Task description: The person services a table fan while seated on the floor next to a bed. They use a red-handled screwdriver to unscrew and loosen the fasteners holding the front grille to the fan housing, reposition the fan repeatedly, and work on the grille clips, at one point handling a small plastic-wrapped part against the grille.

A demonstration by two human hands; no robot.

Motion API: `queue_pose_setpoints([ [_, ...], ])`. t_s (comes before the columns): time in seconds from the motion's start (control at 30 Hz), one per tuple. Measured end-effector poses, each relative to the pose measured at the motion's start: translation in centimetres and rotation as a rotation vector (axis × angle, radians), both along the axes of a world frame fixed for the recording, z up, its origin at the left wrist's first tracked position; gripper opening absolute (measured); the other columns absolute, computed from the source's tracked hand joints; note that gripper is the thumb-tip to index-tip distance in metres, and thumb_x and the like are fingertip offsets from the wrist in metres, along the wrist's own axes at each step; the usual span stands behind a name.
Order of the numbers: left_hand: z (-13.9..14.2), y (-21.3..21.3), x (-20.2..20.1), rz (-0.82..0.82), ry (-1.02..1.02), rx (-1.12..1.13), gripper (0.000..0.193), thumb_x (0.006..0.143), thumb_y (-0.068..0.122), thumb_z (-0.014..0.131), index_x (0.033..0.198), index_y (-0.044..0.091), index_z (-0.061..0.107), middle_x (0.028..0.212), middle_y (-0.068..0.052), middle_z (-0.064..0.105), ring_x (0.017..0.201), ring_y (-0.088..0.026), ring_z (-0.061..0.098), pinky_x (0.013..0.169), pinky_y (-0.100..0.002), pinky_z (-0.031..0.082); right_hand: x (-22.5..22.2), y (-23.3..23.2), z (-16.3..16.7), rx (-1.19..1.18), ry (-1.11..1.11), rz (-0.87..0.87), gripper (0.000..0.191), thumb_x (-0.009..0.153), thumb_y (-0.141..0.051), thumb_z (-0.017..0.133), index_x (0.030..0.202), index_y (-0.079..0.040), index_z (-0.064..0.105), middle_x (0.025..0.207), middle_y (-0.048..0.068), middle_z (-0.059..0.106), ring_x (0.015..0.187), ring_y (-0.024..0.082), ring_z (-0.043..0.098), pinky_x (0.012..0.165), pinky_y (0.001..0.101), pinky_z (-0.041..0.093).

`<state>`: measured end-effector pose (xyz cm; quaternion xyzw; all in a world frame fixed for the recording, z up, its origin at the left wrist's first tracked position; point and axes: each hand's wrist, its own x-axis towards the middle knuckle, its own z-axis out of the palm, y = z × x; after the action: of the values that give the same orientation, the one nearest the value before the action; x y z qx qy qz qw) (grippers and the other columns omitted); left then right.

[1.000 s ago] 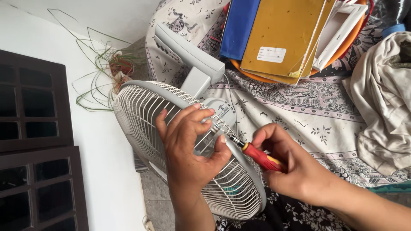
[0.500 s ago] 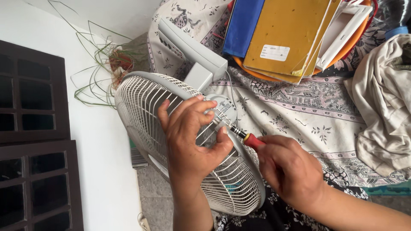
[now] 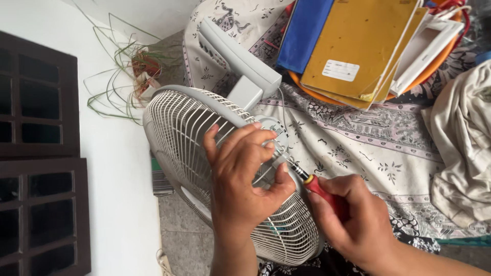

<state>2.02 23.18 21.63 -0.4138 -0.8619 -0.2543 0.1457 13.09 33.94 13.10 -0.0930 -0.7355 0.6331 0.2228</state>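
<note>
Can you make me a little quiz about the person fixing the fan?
1. True or false: the left hand lies on the fan grille.
2. What colour is the handle of the screwdriver in the right hand? A) green B) red C) yellow
3. What lies above the fan on the patterned cloth, in the orange tray?

Key: 1. True. 2. B, red. 3. A stack of folders, blue and yellow-brown.
</note>
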Motion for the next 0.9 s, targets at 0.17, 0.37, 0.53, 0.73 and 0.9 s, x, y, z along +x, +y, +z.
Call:
queue_pose_setpoints([
  [0.17,0.0,-0.2,-0.4,-0.005,-0.018,0.015,0.021,0.068,0.016,0.063,0.079,0.008,0.047,0.094,-0.003,0.06,0.103,-0.022,0.056,0.102,-0.047,0.021,-0.3,1.5,-0.8,-1.249,-0.273,0.345,0.014,0.086,-0.011,0.051,0.093,0.001,0.048,0.061,0.005,0.047,0.039,0.007,0.034,0.032,0.0192,0.027],
  [0.37,0.1,-0.3,-0.7,0.015,0.015,0.034,0.022,0.065,0.015,0.064,0.078,0.008,0.048,0.093,-0.002,0.06,0.102,-0.022,0.056,0.101,-0.047,0.021,-1.2,2.9,-0.9,-1.46,-0.317,0.568,0.02,0.089,-0.018,0.05,0.094,0.0,0.044,0.059,0.006,0.043,0.034,0.007,0.027,0.029,0.0195,0.02],
  [0.53,0.2,-0.5,-0.2,0.026,-0.005,0.024,0.022,0.065,0.015,0.064,0.078,0.007,0.048,0.092,-0.001,0.059,0.102,-0.021,0.056,0.102,-0.046,0.022,-1.3,2.3,0.2,-0.589,-0.178,0.409,0.027,0.071,-0.002,0.062,0.093,-0.002,0.046,0.074,0.001,0.05,0.063,0.007,0.046,0.052,0.0196,0.041],
  [0.73,0.0,-0.3,-0.2,0.015,0.0,0.026,0.022,0.066,0.015,0.064,0.079,0.008,0.048,0.093,-0.002,0.06,0.102,-0.022,0.056,0.103,-0.047,0.021,-0.5,1.8,1.9,0.459,0.078,-0.091,0.022,0.069,-0.01,0.063,0.087,-0.002,0.053,0.081,0.01,0.053,0.071,0.018,0.055,0.058,0.025,0.044],
  [0.9,-0.2,-0.2,-0.3,0.013,-0.009,0.012,0.022,0.067,0.015,0.064,0.079,0.008,0.047,0.095,-0.003,0.06,0.103,-0.023,0.056,0.103,-0.047,0.02,-0.9,1.5,1.9,0.304,-0.082,-0.046,0.021,0.069,-0.011,0.065,0.086,-0.002,0.056,0.071,0.005,0.057,0.055,0.012,0.056,0.048,0.0217,0.044],
])
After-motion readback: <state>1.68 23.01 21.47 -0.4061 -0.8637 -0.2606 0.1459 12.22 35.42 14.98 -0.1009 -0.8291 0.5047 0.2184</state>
